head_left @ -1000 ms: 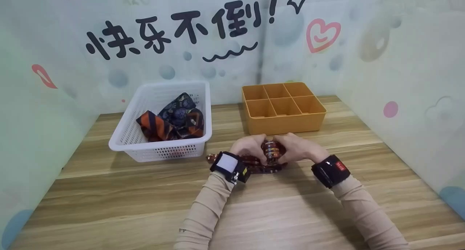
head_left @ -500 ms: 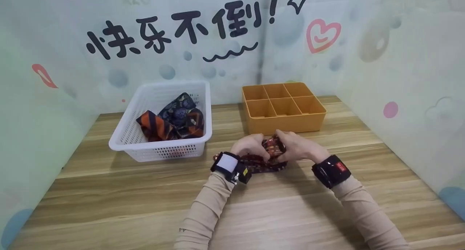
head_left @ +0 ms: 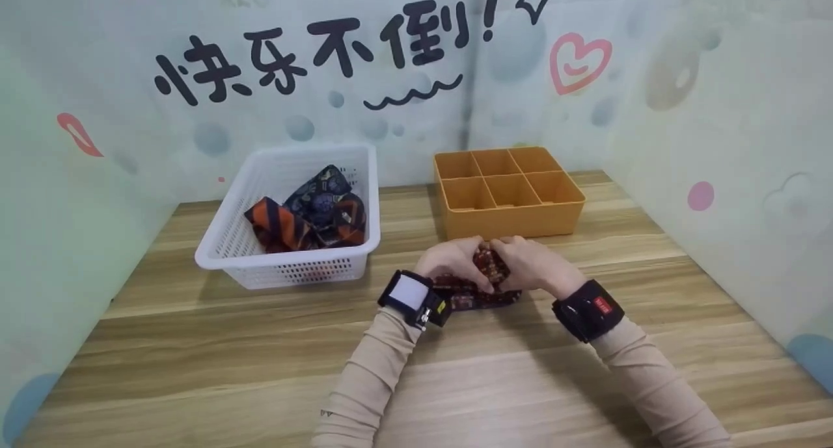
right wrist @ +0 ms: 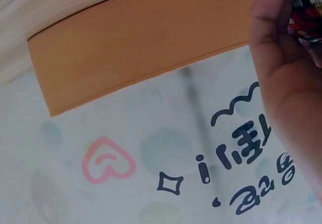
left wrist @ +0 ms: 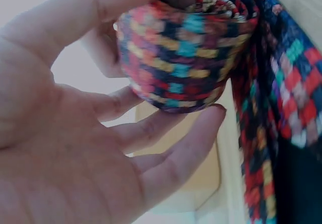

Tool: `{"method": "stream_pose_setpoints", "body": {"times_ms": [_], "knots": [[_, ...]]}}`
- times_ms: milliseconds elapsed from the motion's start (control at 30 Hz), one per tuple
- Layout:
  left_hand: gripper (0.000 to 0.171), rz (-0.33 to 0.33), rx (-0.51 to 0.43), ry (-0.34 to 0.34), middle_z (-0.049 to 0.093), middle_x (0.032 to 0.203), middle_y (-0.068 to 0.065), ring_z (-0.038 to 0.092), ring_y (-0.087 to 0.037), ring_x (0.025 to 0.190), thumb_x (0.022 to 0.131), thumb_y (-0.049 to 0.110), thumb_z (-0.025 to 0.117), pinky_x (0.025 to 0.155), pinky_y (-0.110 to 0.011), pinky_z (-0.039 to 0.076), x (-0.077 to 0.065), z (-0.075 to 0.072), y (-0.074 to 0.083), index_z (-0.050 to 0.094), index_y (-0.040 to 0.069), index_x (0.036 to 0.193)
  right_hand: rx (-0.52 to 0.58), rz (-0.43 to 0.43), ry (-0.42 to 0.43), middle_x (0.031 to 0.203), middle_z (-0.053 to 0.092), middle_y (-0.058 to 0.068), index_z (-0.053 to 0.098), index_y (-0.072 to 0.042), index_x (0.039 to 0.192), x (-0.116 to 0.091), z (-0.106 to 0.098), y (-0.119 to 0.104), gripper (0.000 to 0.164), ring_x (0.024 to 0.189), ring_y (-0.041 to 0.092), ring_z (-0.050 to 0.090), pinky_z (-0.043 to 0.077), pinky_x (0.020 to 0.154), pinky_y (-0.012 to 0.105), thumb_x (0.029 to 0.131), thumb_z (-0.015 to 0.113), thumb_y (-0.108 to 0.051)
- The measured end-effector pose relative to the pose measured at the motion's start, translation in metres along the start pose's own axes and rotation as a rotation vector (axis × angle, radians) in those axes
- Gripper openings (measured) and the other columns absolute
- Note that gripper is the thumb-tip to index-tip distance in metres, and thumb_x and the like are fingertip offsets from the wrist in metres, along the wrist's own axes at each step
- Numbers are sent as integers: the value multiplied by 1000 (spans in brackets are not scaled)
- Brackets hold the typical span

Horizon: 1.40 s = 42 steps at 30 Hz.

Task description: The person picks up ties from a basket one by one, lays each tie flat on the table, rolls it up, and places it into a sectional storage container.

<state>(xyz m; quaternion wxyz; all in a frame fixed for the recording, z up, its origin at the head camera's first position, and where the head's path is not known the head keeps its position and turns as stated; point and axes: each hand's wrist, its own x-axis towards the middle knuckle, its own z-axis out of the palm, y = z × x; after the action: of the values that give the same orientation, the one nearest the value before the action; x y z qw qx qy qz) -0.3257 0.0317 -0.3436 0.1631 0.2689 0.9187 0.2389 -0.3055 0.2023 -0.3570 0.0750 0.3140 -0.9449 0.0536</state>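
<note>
A multicoloured checked necktie [head_left: 491, 267], partly wound into a roll, is between both hands in front of the orange box. My left hand [head_left: 449, 260] grips the roll from the left; in the left wrist view its thumb lies at the top of the coil [left wrist: 176, 58] and its fingers curve beneath. From the other side my right hand [head_left: 537, 266] holds the same roll, its fingertips close to the left ones. The unrolled length [head_left: 478, 301] lies on the table below the hands, partly hidden by the left wrist strap. In the right wrist view only a corner of the necktie shows.
At the back left stands a white perforated basket [head_left: 286, 263] with orange-and-navy striped and dark patterned neckties [head_left: 319, 204] in it. Right behind the hands is an orange box [head_left: 514, 223] with several compartments. Printed walls enclose the wooden table [head_left: 260, 370] at the back and sides.
The necktie's loose tail, which stuck out left of the left wrist, has drawn in to the right and out of sight. The roll has turned between the fingers; both hands stay nearly in place.
</note>
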Motion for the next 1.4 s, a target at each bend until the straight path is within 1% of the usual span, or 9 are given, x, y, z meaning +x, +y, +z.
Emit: {"method": "stream_pose_setpoints", "body": {"times_ms": [100, 233, 433, 633, 800, 967, 1133, 1267, 1400], "knots": [[63, -18, 52, 35, 60, 122, -8, 57, -24, 113, 70, 26, 80, 99, -34, 46, 0, 2, 3, 50, 7, 122, -18, 1, 6, 97, 65, 20, 55, 2, 103, -1, 1, -1, 50, 85, 38, 66, 56, 75, 48, 66, 80, -19], [56, -66, 67, 58, 62, 117, -7, 58, -22, 106, 69, 23, 77, 92, -32, 49, 2, 4, 0, 53, 7, 117, 67, 19, -43, 103, 62, 21, 50, 2, 108, 0, 2, 3, 54, 93, 39, 64, 54, 81, 50, 66, 78, -16], [50, -109, 20, 15, 62, 114, -8, 57, -20, 101, 68, 15, 75, 92, -31, 48, 4, 3, -11, 53, 6, 112, 231, 46, -141, 104, 62, 19, 47, -2, 113, 1, 5, 13, 58, 96, 31, 62, 53, 84, 45, 65, 76, -14], [62, -32, -18, -29, 60, 122, -9, 56, -24, 113, 68, 15, 80, 102, -33, 44, 2, 0, -8, 49, 6, 122, 123, -1, -92, 90, 63, 14, 53, -2, 99, 2, 3, 10, 45, 82, 28, 63, 54, 71, 41, 63, 77, -14], [71, 29, 22, -12, 58, 128, -10, 55, -25, 118, 69, 24, 82, 104, -33, 43, 1, 2, 0, 47, 5, 128, 6, 43, -91, 92, 66, 17, 55, -1, 103, 0, -2, 2, 50, 81, 35, 66, 56, 69, 46, 63, 80, -20], [59, -17, 80, 36, 61, 122, -9, 57, -24, 113, 69, 20, 79, 98, -33, 47, 2, 4, -1, 51, 7, 119, 128, 57, -148, 98, 63, 17, 50, -3, 109, 0, -2, 8, 54, 88, 31, 63, 54, 76, 44, 64, 77, -16], [53, -49, 46, 19, 62, 117, -10, 58, -24, 108, 68, 13, 78, 97, -34, 46, 3, 1, -10, 53, 6, 114, 285, 48, -190, 105, 62, 16, 46, -5, 117, 0, -1, 17, 62, 95, 28, 61, 52, 84, 42, 64, 76, -15], [57, -33, 35, -17, 61, 120, -10, 57, -25, 111, 67, 13, 80, 100, -35, 45, 2, -1, -12, 51, 5, 117, 263, 3, -159, 101, 64, 16, 50, -3, 112, 1, -1, 16, 56, 91, 27, 62, 54, 80, 41, 64, 76, -13], [68, 17, 77, -44, 59, 125, -9, 56, -25, 116, 68, 24, 82, 102, -35, 44, -1, -3, -5, 47, 8, 125, 167, -6, -143, 100, 65, 16, 54, -2, 113, 2, -4, 9, 56, 90, 29, 64, 55, 77, 42, 63, 76, -14]]}}
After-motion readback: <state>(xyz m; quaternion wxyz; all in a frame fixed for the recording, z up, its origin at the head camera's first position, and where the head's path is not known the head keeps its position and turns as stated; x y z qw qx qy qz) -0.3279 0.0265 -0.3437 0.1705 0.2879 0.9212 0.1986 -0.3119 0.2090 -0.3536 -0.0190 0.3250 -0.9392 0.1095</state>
